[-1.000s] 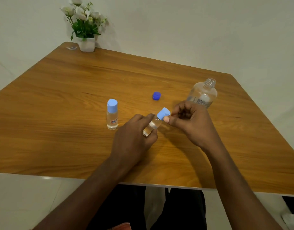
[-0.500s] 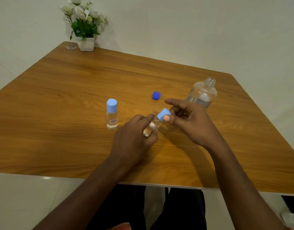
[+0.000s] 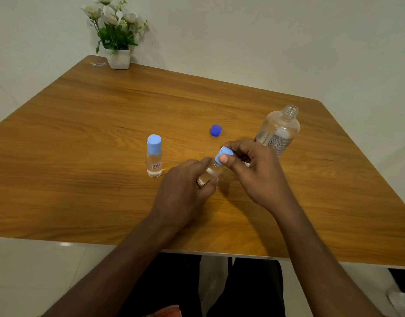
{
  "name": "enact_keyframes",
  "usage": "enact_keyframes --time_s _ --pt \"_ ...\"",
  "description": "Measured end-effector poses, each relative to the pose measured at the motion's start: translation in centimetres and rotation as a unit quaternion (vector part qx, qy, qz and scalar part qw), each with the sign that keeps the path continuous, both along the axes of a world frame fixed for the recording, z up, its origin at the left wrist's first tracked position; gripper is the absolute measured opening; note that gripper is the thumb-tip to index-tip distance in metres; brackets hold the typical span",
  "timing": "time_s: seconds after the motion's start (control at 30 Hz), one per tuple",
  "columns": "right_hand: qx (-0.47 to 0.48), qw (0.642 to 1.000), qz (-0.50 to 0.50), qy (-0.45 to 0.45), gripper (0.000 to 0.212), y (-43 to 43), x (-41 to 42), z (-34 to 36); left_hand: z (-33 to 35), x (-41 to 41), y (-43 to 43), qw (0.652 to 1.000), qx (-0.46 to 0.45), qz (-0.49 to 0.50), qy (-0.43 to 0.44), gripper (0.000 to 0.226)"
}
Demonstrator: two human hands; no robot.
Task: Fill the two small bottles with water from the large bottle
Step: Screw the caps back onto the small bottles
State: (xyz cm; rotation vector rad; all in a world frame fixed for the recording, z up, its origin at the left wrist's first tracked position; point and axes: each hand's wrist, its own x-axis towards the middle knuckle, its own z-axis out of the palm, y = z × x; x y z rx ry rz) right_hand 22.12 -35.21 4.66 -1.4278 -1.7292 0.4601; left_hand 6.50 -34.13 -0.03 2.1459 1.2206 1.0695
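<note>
"While the left hand (image 3: pixel 183 191) is wrapped round the body of the tilted small bottle (image 3: pixel 211 171), which way does its neck run?"

"Up and to the right, twd the right hand (image 3: pixel 258 175), whose thumb and fingertips pinch the light-blue cap (image 3: pixel 223 154). So the long axis slants from left palm to right fingers, and the right hand is the nearer one for any twisting."

"And the rest?"

"Other small bottle (image 3: pixel 154 156) stands upright and capped, left of the hands, w/ clear liquid inside. Large bottle (image 3: pixel 279 131) stands uncapped just behind the right hand, its dark blue cap (image 3: pixel 215 130) lying apart on the table (image 3: pixel 82 133)."

"What's hidden?"

"Held bottle's base is buried in the left palm, so its fill level is hard to read (some liquid, prob. water). Can't tell if the cap is going on or coming off. Large bottle's lower part is covered by the right knuckles."
</note>
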Motion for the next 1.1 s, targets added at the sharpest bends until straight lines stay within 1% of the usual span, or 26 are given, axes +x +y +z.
enact_keyframes --time_s 0.03,0.1,0.13,0.17,0.2,0.27,0.43,0.5,0.6,0.77,0.83,0.9,0.93,0.97,1.0,1.03,1.1 --pt "-0.01 0.999 -0.007 0.03 0.011 0.1 -0.1 -0.2 0.0 0.0 0.0 1.0 -0.002 0.007 -0.006 0.027" --pt "-0.061 0.994 -0.019 0.085 0.041 0.2 -0.2 -0.6 0.0 0.0 0.0 0.999 -0.01 0.028 -0.025 0.032" --pt "-0.091 0.991 -0.015 0.094 0.05 0.2 -0.3 -0.9 -0.1 -0.1 -0.1 0.998 -0.015 0.037 -0.038 0.032" --pt "-0.117 0.989 -0.001 0.095 0.049 0.1 -0.5 -1.3 -0.1 -0.2 -0.1 0.998 -0.02 0.044 -0.046 0.03" --pt "-0.131 0.987 0.017 0.089 0.04 -0.1 -0.8 -1.6 -0.1 -0.3 -0.1 0.997 -0.021 0.05 -0.048 0.03" --pt "-0.128 0.987 0.027 0.09 0.027 -0.3 -1.4 -2.1 -0.2 -0.6 -0.3 0.998 -0.014 0.059 -0.035 0.034" --pt "-0.106 0.988 0.013 0.115 0.027 0.2 -2.9 -2.5 0.0 -1.2 -1.1 0.994 -0.053 0.098 -0.008 0.057" --pt "-0.108 0.987 0.01 0.119 0.028 0.5 -3.8 -2.7 0.1 -1.6 -2.2 0.99 -0.051 0.131 0.007 0.06" --pt "-0.098 0.991 -0.003 0.091 0.03 1.1 -5.1 -2.9 0.4 -2.7 -4.0 0.985 -0.035 0.164 0.028 0.053" --pt "-0.095 0.99 -0.012 0.107 0.027 1.6 -6.3 -3.2 0.0 -3.7 -5.4 0.989 -0.025 0.129 0.075 0.036" --pt "-0.097 0.989 -0.013 0.109 0.031 1.7 -6.4 -3.4 -0.1 -3.6 -5.5 0.988 -0.019 0.123 0.088 0.031" --pt "-0.111 0.988 -0.01 0.109 0.046 1.5 -6.3 -3.4 -0.1 -3.4 -5.5 0.987 -0.025 0.117 0.104 0.028" --pt "-0.119 0.986 -0.014 0.118 0.054 1.1 -6.0 -3.4 0.0 -3.2 -5.5 0.987 -0.028 0.112 0.112 0.029" --pt "-0.121 0.984 -0.025 0.13 0.058 0.7 -5.5 -3.3 0.1 -3.0 -5.5 0.987 -0.029 0.105 0.12 0.031" --pt "-0.114 0.983 -0.043 0.139 0.056 0.1 -4.9 -3.3 0.3 -2.7 -5.5 0.987 -0.031 0.099 0.124 0.034" --pt "-0.097 0.983 -0.07 0.141 0.048 -0.6 -4.2 -3.3 0.5 -2.3 -5.5 0.988 -0.035 0.091 0.12 0.035" --pt "-0.037 0.98 -0.138 0.141 0.026 -2.0 -2.5 -3.3 1.0 -1.2 -5.4 0.992 -0.036 0.069 0.095 0.04"
